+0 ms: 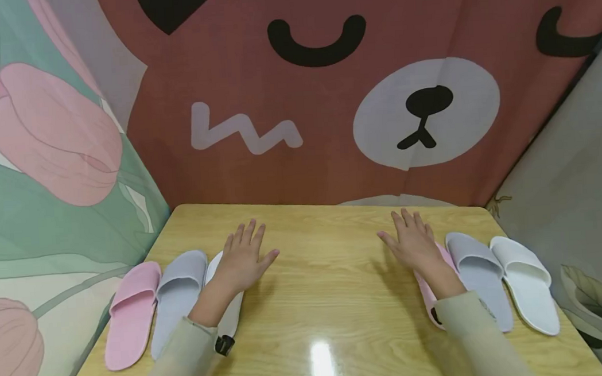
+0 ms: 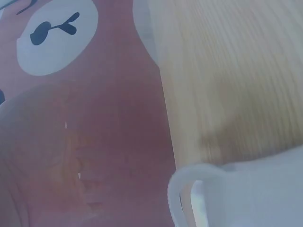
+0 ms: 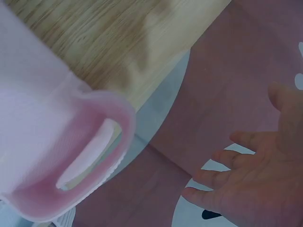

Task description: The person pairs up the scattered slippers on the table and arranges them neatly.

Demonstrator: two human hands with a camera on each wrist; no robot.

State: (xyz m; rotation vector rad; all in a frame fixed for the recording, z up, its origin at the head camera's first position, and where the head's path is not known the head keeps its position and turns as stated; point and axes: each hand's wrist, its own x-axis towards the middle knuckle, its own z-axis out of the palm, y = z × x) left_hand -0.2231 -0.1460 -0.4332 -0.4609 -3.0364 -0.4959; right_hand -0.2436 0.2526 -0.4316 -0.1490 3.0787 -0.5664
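My left hand hovers with spread fingers over a white slipper, hiding part of it. Left of that lie a grey slipper and a pink slipper. On the other side, my right hand is held with straight fingers above another pink slipper, which it partly covers. A second grey slipper and a second white slipper lie to its right. In the right wrist view, the palm stands apart from the pink slipper. Neither hand holds anything.
The slippers lie on a wooden table, toes toward its far edge. A brown bear-print curtain hangs behind it. Tulip-print cloth borders the left, and a grey leaf-print cloth the right.
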